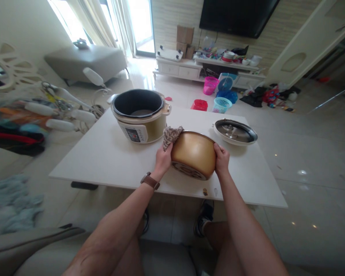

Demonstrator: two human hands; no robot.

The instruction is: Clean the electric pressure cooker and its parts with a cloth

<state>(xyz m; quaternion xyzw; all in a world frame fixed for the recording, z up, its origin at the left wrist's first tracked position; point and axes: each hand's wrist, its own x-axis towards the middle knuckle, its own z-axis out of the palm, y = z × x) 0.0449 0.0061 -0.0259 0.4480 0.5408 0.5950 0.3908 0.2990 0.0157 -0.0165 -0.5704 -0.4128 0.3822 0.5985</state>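
Golden inner pot (194, 155) was out of its cooker, held between two hands over the near middle of the white table (103, 161). It was tilted so that its underside faced the near side; whether its base touched the tabletop could not be told. The left hand (163, 159) grasped the pot's left side together with a patterned cloth (171, 136), which was bunched at the rim. The right hand (222, 157) was closed around the right edge, bare, with its thumb on the outer wall.

As for progress, the parts were already separated. The cooker body (140, 119) stood upright on the far left of the table, its top open and its dark interior showing. The lid (235, 132) was off too, lying on the far right with its inner side up, well apart from the body. The cloth was in use or at least in hand, though how much of the pot had been wiped did not show. Judging by this layout, handling of the pot was under way; pot, body and lid were not yet together.
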